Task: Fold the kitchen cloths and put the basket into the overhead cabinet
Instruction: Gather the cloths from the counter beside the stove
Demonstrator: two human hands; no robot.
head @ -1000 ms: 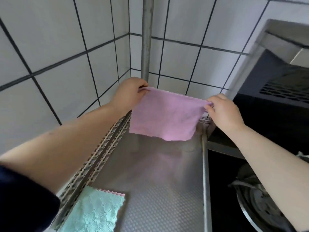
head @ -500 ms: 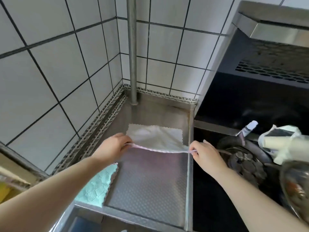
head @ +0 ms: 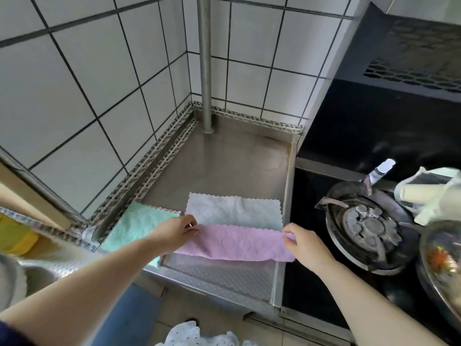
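A kitchen cloth, pink on one side and white on the other, lies on the steel counter. Its near half is folded back, so the pink side faces up over the near part. My left hand pinches the pink flap's left corner. My right hand pinches its right corner. A mint green cloth lies flat to the left, partly under my left forearm. No basket is in view.
A metal pole stands at the back corner against tiled walls. To the right is a black stove with a burner, a pan and a plastic bag. A yellow object sits at far left.
The cloth has come down from the air onto the counter. My hands have drawn its near edge toward me and folded it over, pink side up. The camera has tilted down.
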